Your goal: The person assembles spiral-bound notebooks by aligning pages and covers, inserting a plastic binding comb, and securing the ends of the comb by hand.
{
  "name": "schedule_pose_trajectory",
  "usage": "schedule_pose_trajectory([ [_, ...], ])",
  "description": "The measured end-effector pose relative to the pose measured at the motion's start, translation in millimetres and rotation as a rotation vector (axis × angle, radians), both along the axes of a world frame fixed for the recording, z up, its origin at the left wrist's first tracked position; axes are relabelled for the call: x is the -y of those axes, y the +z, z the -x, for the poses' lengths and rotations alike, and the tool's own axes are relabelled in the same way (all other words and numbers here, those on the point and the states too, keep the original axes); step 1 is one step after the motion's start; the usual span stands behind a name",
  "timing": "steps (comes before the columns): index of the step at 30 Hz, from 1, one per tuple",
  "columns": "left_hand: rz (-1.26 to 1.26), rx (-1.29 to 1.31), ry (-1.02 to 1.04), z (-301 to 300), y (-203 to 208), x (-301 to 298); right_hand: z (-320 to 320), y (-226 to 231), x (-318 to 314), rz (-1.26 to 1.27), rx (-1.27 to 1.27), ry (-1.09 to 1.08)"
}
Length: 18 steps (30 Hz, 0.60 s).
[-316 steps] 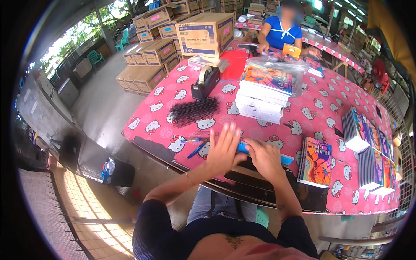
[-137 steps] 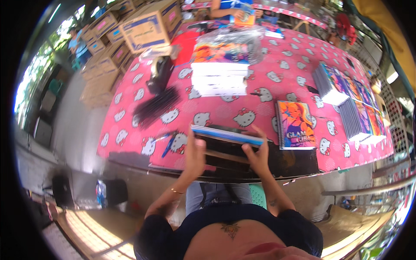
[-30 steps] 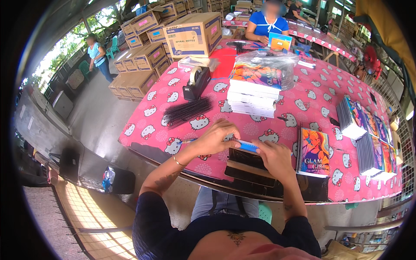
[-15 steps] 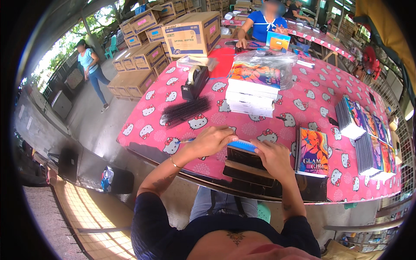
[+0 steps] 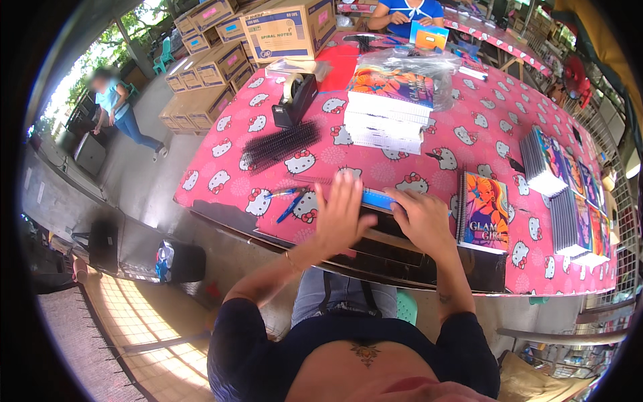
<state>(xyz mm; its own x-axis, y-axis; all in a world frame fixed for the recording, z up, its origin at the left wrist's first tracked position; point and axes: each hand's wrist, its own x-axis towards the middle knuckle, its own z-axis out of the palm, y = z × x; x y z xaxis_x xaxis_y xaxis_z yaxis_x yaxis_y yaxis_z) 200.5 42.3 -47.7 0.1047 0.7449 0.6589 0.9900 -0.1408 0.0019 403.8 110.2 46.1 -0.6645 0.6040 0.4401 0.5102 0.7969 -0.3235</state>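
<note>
My left hand (image 5: 343, 213) lies with its fingers stretched out and apart, at the left end of a narrow blue strip with a pale upper edge (image 5: 378, 199). A thin dark binding coil (image 5: 313, 179) runs out to the left from beneath its fingertips. My right hand (image 5: 422, 221) grips the strip's right part, thumb on the near side and fingers over the far side. What the strip belongs to is mostly hidden. Under it is a black stand with a brown ledge (image 5: 388, 239) at the table edge. Blue-handled pliers (image 5: 292, 204) lie left of my left hand.
On the pink patterned table (image 5: 469, 157) are black coils (image 5: 281, 145), a tape dispenser (image 5: 295, 100), a notebook stack (image 5: 385, 120), a single spiral notebook (image 5: 483, 211) and more stacks (image 5: 569, 194). Cartons (image 5: 288, 30) stand beyond. One person (image 5: 412, 13) sits opposite; another (image 5: 120, 110) walks at left.
My left hand has gone from pinching near the strip's left end to lying flat with spread fingers. The pliers now show fully. My view has tilted down, and the person at left has moved.
</note>
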Motion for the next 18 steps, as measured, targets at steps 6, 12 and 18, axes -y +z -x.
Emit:
schedule_pose_trajectory([
  [6,0.234,-0.154,-0.058,-4,2,16,-23,13,9,-0.248,-0.087,-0.068],
  [12,0.227,-0.226,-0.135,5,35,-6,-27,2,-3,0.077,-0.093,0.005],
  [18,0.034,-0.354,-0.068,10,68,-32,-28,3,-12,0.093,-0.075,0.032],
])
